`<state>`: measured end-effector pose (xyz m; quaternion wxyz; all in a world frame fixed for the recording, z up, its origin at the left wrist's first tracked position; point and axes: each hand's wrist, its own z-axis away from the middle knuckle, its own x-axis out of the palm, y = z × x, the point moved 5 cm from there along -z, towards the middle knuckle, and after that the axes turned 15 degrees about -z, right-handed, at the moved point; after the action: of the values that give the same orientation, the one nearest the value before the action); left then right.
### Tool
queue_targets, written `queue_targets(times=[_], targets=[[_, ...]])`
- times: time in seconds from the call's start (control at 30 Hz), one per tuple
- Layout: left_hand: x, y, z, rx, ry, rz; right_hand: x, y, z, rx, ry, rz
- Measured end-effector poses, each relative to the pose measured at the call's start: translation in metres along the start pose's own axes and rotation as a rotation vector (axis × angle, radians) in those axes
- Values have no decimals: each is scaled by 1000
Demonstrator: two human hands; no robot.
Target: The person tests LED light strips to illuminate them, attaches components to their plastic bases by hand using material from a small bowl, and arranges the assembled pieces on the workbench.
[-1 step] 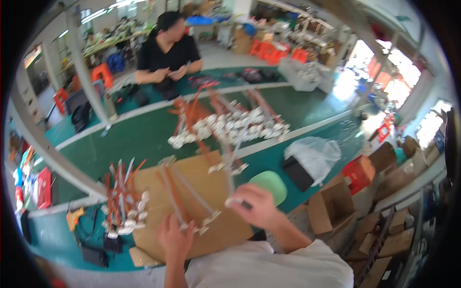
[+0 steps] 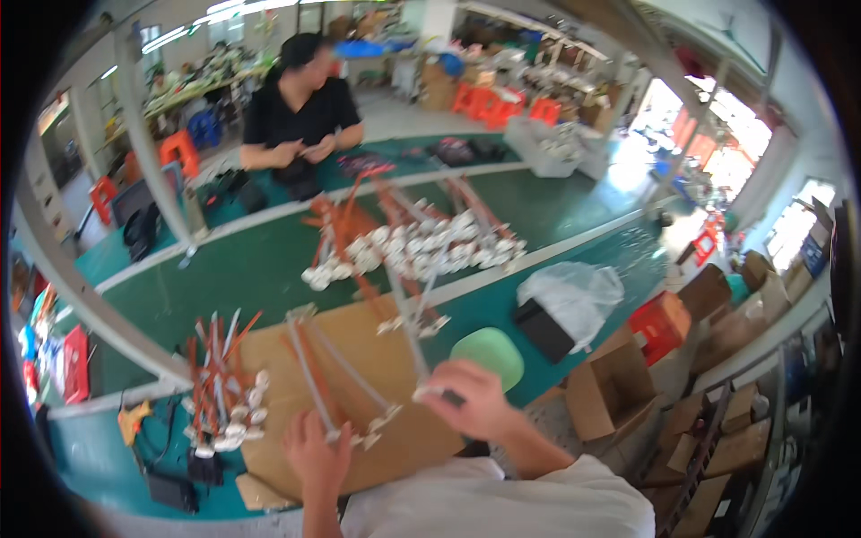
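Note:
My left hand rests on a brown cardboard sheet, its fingers closed around the white end of a grey and orange wire lead. A second grey lead with white end pieces lies just right of it. Over the sheet's right side, my right hand pinches the white end of a long grey lead that runs away from me. A small dark piece shows at its fingers; its kind is unclear. Beyond that hand sits a light green bowl.
A bundle of leads lies left of the cardboard, near an orange-handled tool. A large pile of white-ended leads spreads across the green table. Right are a black box and plastic bag. A co-worker stands opposite.
The whole view has shifted slightly, so things sit a little lower and farther left. Both hands keep nearly the same places and grips.

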<state>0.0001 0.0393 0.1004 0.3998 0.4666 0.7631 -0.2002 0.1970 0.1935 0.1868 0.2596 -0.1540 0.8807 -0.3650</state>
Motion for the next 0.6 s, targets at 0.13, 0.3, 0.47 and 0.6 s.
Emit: queue_targets(times=[0.13, 0.3, 0.47, 0.6], targets=[[8, 12, 8, -128, -390, 956, 7, -17, 38, -77, 35, -156], [11, 62, 16, -81, -569, 1635, 31, -17, 44, -239, -51, -145], [31, 64, 20, -245, -739, 1680, 42, -19, 49, -329, 35, -17], [42, 56, 23, -203, -799, 1625, 47, -17, 57, -240, 53, 23]])
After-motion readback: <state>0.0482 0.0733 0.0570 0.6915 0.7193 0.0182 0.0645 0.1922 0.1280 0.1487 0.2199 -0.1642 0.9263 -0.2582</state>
